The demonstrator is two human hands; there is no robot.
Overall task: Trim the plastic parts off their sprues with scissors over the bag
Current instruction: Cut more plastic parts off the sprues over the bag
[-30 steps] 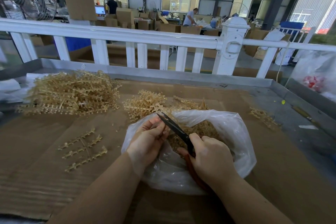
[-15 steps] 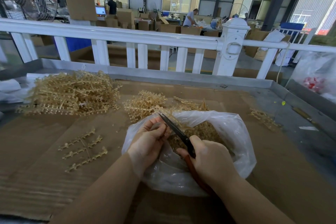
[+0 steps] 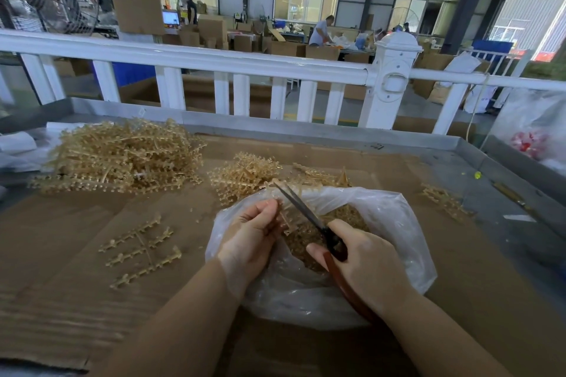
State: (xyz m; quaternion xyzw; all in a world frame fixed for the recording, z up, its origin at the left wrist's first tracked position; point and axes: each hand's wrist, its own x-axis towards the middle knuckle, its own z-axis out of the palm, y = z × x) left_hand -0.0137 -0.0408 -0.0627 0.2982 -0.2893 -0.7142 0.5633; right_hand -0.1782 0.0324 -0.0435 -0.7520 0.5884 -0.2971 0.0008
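Note:
A clear plastic bag (image 3: 395, 223) lies open on the cardboard, holding a heap of cut tan parts (image 3: 346, 217). Over its mouth my left hand (image 3: 254, 236) pinches a small tan sprue piece (image 3: 283, 219) between fingers and thumb. My right hand (image 3: 364, 260) grips the scissors (image 3: 301, 208) by their reddish-brown handles; the dark blades point up and left, right beside the sprue piece. The blades look nearly together.
A big pile of untrimmed tan sprues (image 3: 122, 156) sits at the back left, a smaller pile (image 3: 245, 174) behind the bag. One flat sprue (image 3: 144, 251) lies left of my arm. A few sprues (image 3: 444, 199) rest at the right. A metal rim (image 3: 337, 131) and white railing (image 3: 214, 61) bound the table.
The scissors' blades have shifted slightly up and away along the sprue piece. My left hand has turned the piece a little. The bag stays put.

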